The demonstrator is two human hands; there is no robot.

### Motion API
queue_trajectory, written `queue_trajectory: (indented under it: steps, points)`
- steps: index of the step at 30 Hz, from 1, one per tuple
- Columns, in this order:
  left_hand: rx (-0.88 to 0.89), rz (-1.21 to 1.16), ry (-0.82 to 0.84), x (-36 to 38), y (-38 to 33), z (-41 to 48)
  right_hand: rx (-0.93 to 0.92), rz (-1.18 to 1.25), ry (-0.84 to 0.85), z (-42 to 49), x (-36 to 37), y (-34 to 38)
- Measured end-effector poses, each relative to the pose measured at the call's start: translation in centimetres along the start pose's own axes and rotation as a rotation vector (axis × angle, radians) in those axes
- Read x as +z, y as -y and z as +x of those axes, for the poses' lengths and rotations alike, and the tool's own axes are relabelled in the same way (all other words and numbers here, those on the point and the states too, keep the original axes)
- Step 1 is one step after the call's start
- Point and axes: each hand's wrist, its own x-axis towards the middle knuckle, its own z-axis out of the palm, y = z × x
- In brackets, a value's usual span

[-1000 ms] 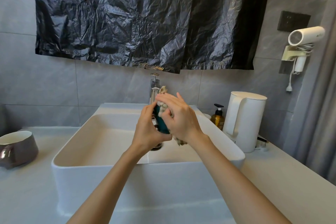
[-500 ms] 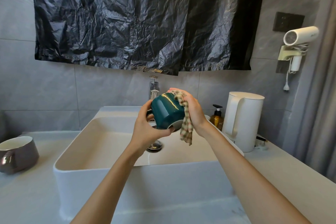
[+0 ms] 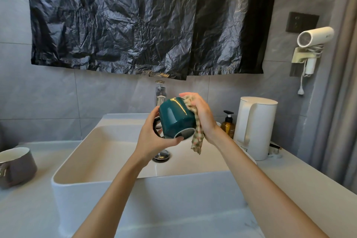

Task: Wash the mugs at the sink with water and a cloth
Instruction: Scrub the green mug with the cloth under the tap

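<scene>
Green mug (image 3: 174,120) was up in the air over the sink (image 3: 92,170), just in front of the tap (image 3: 160,92). It was tipped, so its mouth faced down toward the camera and its base pointed up and away. Left hand (image 3: 152,139) had it from the left and below, grip curled round the body by the dark handle, thumb at the rim. Right hand (image 3: 202,118) was on the other side, its grip bunched on a checked cloth (image 3: 197,137) and pressing it against the mug's right wall. The cloth's loose end dangled below that hand, above the basin. The drain (image 3: 161,155) sat in the basin beneath both hands.

Over on the left, 1 grey mug (image 3: 17,168) stood upright on the worktop (image 3: 29,208), well apart from the sink. Right of the sink, a brown pump bottle (image 3: 228,123) stood just beside a white kettle (image 3: 255,127). On the wall, a black sheet (image 3: 144,21) hung above the tap, and a white dryer (image 3: 314,36) sat in its holder at far right.
</scene>
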Motion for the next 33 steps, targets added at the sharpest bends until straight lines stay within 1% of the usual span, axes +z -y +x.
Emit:
queue_trajectory:
  steps: [1, 4, 5, 6, 7, 11, 15, 17, 19, 21, 22, 24, 27, 29, 31, 33]
  points:
    - [0.004, 0.023, -0.008, 0.2, 0.2, 0.0, -0.089, -0.157, 0.028, 0.0, 0.0, 0.1]
    - [0.050, 0.137, 0.004, 0.6, 0.5, 0.0, -0.392, -0.732, 0.135, -0.2, 0.6, 0.1]
    - [0.058, 0.159, 0.011, 0.6, 0.6, 0.1, -0.437, -0.817, 0.147, -0.2, 0.8, -0.1]
    - [0.055, 0.161, 0.018, 0.6, 0.7, 0.1, -0.433, -0.810, 0.140, -0.3, 0.9, -0.2]
    - [0.043, 0.148, 0.024, 0.5, 0.7, 0.0, -0.394, -0.742, 0.126, -0.2, 1.0, -0.3]
    - [-0.028, 0.042, 0.044, 0.3, 0.1, -0.3, -0.150, -0.355, 0.097, 0.5, 0.1, 0.0]
    - [-0.066, -0.102, 0.088, -0.2, -0.3, -0.1, 0.006, 0.047, 0.093, 0.6, -0.4, 0.3]
    - [-0.080, -0.154, 0.117, -0.5, -0.3, 0.1, 0.016, 0.092, 0.065, 0.3, -0.3, 0.3]
    - [-0.074, -0.131, 0.145, -0.5, -0.3, 0.1, -0.008, 0.066, 0.038, 0.2, -0.1, 0.3]
    - [-0.069, -0.042, 0.151, -0.4, -0.2, 0.0, -0.023, -0.001, 0.020, 0.2, 0.0, 0.4]
    - [-0.066, 0.022, 0.145, -0.2, 0.0, 0.0, -0.038, -0.072, 0.014, 0.2, 0.0, 0.4]
    - [-0.019, 0.132, 0.138, 0.1, 0.2, 0.0, -0.077, -0.294, 0.021, 0.0, -0.2, 0.4]
    - [0.141, 0.270, 0.141, 0.8, 0.5, -0.1, -0.108, -0.532, 0.084, -0.4, -0.2, 0.2]
    - [0.197, 0.300, 0.142, 1.0, 0.5, -0.3, -0.167, -0.678, 0.077, -0.6, 0.1, -0.2]
    - [0.224, 0.316, 0.136, 1.0, 0.7, -0.3, -0.229, -0.780, 0.047, -0.6, 0.5, -0.9]
    - [0.242, 0.350, 0.112, 0.9, 1.1, -0.4, -0.252, -0.800, 0.032, -0.7, 0.9, -1.3]
